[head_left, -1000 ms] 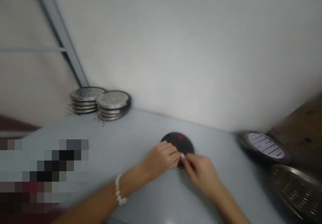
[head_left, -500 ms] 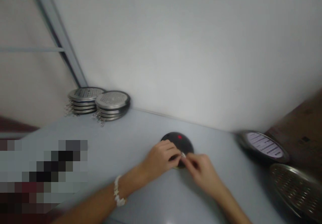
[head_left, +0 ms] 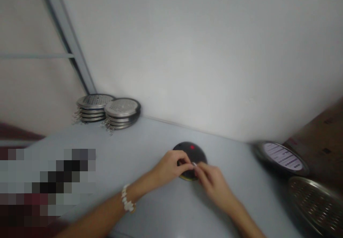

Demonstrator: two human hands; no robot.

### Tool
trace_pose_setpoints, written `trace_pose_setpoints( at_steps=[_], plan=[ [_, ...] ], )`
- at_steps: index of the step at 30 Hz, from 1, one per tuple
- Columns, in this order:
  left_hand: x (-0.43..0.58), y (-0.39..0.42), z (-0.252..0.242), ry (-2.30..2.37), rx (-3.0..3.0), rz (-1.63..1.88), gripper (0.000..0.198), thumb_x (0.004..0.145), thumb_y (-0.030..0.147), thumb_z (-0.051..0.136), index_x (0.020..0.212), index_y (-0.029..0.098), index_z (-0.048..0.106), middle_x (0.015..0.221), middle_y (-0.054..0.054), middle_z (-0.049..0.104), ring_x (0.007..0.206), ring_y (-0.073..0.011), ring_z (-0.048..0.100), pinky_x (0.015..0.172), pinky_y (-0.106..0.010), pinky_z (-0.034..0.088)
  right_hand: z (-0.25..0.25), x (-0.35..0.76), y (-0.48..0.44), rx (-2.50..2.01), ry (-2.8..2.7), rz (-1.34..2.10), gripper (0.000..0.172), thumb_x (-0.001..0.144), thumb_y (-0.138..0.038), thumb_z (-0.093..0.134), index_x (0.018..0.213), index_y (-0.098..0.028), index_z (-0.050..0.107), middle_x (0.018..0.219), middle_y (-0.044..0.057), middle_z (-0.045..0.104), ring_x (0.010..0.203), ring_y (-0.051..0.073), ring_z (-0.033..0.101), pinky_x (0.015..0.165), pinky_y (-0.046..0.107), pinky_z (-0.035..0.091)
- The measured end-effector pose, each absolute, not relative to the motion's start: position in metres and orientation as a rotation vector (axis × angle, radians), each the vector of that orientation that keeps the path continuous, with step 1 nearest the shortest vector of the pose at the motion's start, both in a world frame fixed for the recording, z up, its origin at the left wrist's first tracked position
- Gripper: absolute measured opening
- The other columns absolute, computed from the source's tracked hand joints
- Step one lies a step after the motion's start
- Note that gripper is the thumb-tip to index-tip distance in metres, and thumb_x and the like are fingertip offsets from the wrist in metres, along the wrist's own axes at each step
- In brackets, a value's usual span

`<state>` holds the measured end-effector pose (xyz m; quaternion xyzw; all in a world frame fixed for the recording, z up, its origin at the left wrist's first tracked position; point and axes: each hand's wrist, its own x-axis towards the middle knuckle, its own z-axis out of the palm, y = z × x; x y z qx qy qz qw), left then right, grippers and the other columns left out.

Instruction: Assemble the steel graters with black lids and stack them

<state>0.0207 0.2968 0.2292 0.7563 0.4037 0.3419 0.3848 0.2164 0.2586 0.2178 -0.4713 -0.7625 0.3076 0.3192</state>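
A round black disc point(head_left: 197, 154) with a red dot and a yellowish lower edge lies on the pale table point(head_left: 158, 209). Over its lower part, my left hand point(head_left: 174, 165) pinches a small shiny metal piece point(head_left: 193, 164) between thumb and finger. My right hand point(head_left: 211, 181) grips the same piece from the right, its fingertips meeting the left ones. The piece is too small and blurred to name. A white bracelet point(head_left: 127, 199) is round my left wrist.
Two stacks of round metal discs point(head_left: 122, 107) with small chains stand at the back left by the wall. On the right are a round tray with a striped white label point(head_left: 282, 156), a metal tray of small pieces point(head_left: 316, 202) and a cardboard box point(head_left: 321, 131).
The fingers of my left hand have shifted slightly, showing more of the disc's lower edge. Both hands stay at the metal piece. The whole view has moved a little.
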Motion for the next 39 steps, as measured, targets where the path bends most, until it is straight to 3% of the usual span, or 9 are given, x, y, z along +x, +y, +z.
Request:
trace_pose_setpoints(
  at_steps=[5,14,20,27,33,39],
  plan=[
    [0.019,0.298,0.228,0.805,1.749,0.854,0.011,0.082,0.024,0.070,0.078,0.014,0.070,0.088,-0.005,0.074,0.079,-0.0163,0.066,0.075,-0.025,0.050,0.220,0.215,0.259,-1.252,-1.921,0.775,0.038,0.102,-0.041,0.042,0.073,-0.020,0.055,0.063,-0.003,0.051,0.059,0.013,0.047,0.059,0.024,0.034],
    [0.022,0.297,0.221,1.043,2.052,0.954,0.010,0.088,0.023,0.067,0.080,0.017,0.071,0.082,-0.002,0.072,0.079,-0.0159,0.065,0.076,-0.026,0.048,0.216,0.214,0.258,-1.205,-2.063,0.722,0.031,0.103,-0.032,0.036,0.091,-0.020,0.061,0.079,0.002,0.065,0.070,0.017,0.059,0.068,0.026,0.041],
    [0.018,0.300,0.227,0.782,2.095,1.057,0.008,0.088,0.016,0.067,0.082,0.016,0.071,0.095,-0.004,0.073,0.093,-0.0156,0.067,0.089,-0.025,0.049,0.214,0.216,0.259,-1.240,-1.952,0.684,0.029,0.103,-0.033,0.038,0.089,-0.020,0.060,0.076,0.001,0.063,0.066,0.015,0.057,0.064,0.025,0.040],
    [0.020,0.298,0.216,0.870,2.248,1.026,0.023,0.099,0.029,0.054,0.088,0.018,0.071,0.091,-0.004,0.073,0.087,-0.0153,0.066,0.085,-0.026,0.050,0.212,0.213,0.259,-1.179,-1.984,0.703,0.031,0.104,-0.033,0.036,0.087,-0.020,0.059,0.075,0.000,0.061,0.065,0.014,0.055,0.064,0.024,0.039],
    [0.023,0.294,0.222,1.064,2.170,0.927,0.020,0.096,0.030,0.059,0.084,0.018,0.071,0.081,-0.001,0.072,0.078,-0.0150,0.066,0.078,-0.025,0.050,0.211,0.214,0.261,-1.239,-1.966,0.696,0.033,0.104,-0.036,0.036,0.083,-0.021,0.057,0.070,-0.001,0.058,0.062,0.015,0.053,0.062,0.025,0.038],
    [0.020,0.298,0.224,0.814,2.178,1.049,0.014,0.094,0.018,0.060,0.090,0.017,0.073,0.106,-0.005,0.074,0.100,-0.0162,0.067,0.094,-0.027,0.049,0.212,0.215,0.263,-1.272,-1.897,0.747,0.035,0.103,-0.040,0.037,0.081,-0.021,0.056,0.065,-0.003,0.053,0.059,0.014,0.049,0.060,0.025,0.036]
  ],
)
